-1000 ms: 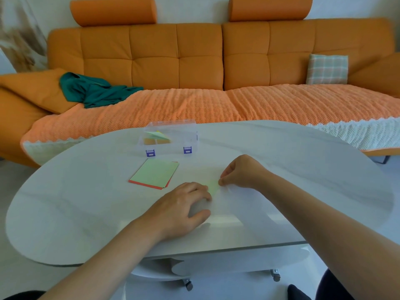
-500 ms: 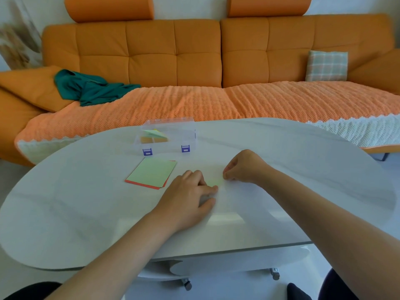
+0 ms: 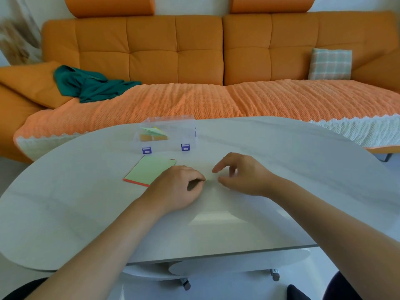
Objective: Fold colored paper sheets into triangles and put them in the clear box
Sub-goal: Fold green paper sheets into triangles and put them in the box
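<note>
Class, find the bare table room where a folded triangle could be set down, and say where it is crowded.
Bare: the table right of the right hand and clear box; also left of the paper stack. Crowded: the middle, where box, stack, left hand and right hand sit close.

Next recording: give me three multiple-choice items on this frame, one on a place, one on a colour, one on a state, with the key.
1. Where is the stack of sheets relative to the clear box?
A. inside it
B. on the table, on its near side
C. stacked on top of it
2. What colour are the box's two latches?
A. purple
B. yellow
C. black
3. The clear box is:
A. empty
B. holding folded paper
C. upside down
Key: 1 B, it lies flat just before the latches; 2 A, both show purple; 3 B, green and orange paper shows through the wall.
</note>
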### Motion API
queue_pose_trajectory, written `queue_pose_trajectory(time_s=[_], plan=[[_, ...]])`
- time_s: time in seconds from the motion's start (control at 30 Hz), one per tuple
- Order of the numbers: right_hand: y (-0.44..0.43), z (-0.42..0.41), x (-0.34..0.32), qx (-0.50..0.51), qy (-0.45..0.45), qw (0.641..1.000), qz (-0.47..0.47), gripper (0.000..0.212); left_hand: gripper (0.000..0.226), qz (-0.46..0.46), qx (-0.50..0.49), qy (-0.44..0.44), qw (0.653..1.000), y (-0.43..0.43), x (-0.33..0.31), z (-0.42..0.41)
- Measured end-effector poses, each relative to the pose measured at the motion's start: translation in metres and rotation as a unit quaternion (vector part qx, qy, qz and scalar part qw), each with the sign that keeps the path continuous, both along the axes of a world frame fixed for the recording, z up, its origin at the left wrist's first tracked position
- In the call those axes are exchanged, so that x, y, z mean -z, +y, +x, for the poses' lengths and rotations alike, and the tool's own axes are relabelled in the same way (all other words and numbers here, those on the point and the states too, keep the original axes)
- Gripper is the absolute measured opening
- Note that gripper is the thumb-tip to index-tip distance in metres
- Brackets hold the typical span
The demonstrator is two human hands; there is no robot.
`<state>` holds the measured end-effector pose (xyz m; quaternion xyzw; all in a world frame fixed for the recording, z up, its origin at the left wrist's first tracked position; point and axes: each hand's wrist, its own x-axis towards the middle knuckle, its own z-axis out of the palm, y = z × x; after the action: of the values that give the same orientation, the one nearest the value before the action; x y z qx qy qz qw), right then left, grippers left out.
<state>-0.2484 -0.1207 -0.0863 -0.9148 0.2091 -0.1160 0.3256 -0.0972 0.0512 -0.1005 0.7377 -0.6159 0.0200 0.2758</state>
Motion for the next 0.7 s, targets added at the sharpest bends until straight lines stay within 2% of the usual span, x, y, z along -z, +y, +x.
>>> queue_pose_trajectory(time_s=[0.1, 0.2, 0.3, 0.4, 0.57, 0.7], plan=[[0.008, 0.004, -0.002, -0.025, -0.022, 0.999, -0.013, 0.008, 0.017, -0.023, -0.025, 0.039, 0.999, 0.0, -0.005, 0.0], [0.013, 0.008, -0.012, -0.007, -0.055, 0.997, 0.051, 0.007, 0.016, -0.047, -0.061, 0.133, 0.988, 0.0, -0.013, -0.002], [0.014, 0.007, -0.028, -0.018, -0.059, 0.99, 0.129, 0.01, 0.014, -0.071, -0.093, 0.261, 0.958, -0.001, -0.026, -0.005], [0.019, 0.007, -0.036, -0.036, -0.056, 0.985, 0.156, 0.009, 0.012, -0.042, -0.085, 0.388, 0.917, 0.0, -0.038, -0.008], [0.024, 0.012, -0.032, -0.019, -0.041, 0.99, 0.136, 0.015, 0.01, 0.028, -0.099, 0.404, 0.909, 0.002, -0.043, -0.01], [0.031, 0.017, -0.028, -0.005, -0.049, 0.993, 0.111, 0.016, 0.009, 0.019, -0.118, 0.403, 0.907, 0.001, -0.041, -0.012]])
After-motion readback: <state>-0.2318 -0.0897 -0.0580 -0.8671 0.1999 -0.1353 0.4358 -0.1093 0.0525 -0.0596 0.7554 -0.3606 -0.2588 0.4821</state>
